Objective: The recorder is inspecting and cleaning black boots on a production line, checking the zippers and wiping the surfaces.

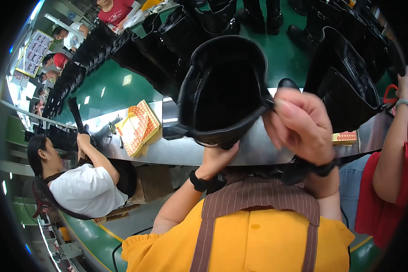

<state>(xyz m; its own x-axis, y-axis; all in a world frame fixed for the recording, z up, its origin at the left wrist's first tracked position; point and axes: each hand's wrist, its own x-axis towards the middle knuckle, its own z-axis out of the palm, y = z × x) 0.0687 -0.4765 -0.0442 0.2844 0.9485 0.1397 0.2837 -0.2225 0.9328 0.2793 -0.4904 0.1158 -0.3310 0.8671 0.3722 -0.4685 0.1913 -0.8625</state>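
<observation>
2 hands (303, 124), 2 blk wristbands (198, 181), 1 held blk boot (226, 90), 10+ other blk boots (344, 93), 2 nearby co-wkrs (88, 190)

No wording legible: faint pale print inside tall black leather boot (347, 63) at right; blurred white lettering on red short-sleeved shirt (114, 13); tiny repeated red marks on yellow packet (146, 123).

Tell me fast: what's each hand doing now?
Left hand: holding the black boot below its rim, fingers partly hidden.
Right hand: closed, pinching at the boot's right edge; blurred, exact part unclear.
</observation>
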